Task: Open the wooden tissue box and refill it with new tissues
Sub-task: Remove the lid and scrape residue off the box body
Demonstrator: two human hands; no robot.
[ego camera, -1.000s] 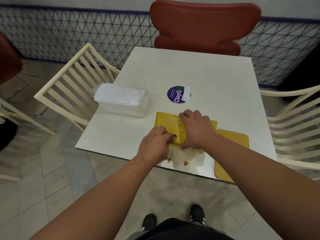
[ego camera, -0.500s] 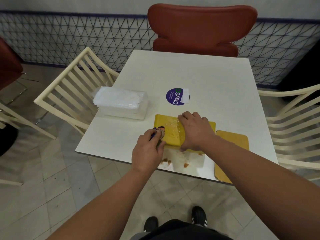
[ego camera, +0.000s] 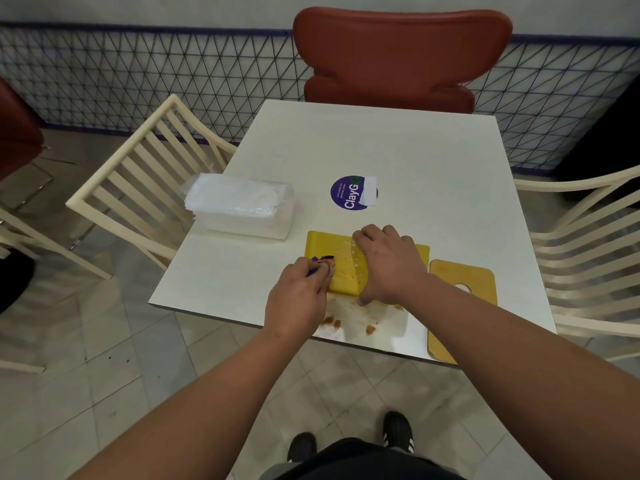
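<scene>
The yellow wooden tissue box (ego camera: 341, 263) lies near the front edge of the white table (ego camera: 398, 150). My right hand (ego camera: 389, 263) rests on top of it, fingers curled over its far edge and thumb at its near side. My left hand (ego camera: 299, 296) is at the box's left end and pinches a small dark, multicoloured object (ego camera: 323, 260). The flat wooden lid (ego camera: 460, 296), with an oval slot, lies to the right of the box. A clear-wrapped pack of new white tissues (ego camera: 242, 207) sits at the table's left edge.
A round purple sticker (ego camera: 349, 192) is on the table behind the box. Brown crumbs and smears (ego camera: 349, 322) mark the front edge. Cream slatted chairs (ego camera: 138, 188) stand left and right, a red chair (ego camera: 398, 53) at the far side.
My left hand has drawn back from the box's near side toward its left end, now showing a small dark object pinched in its fingers. The right hand stays on the box.
</scene>
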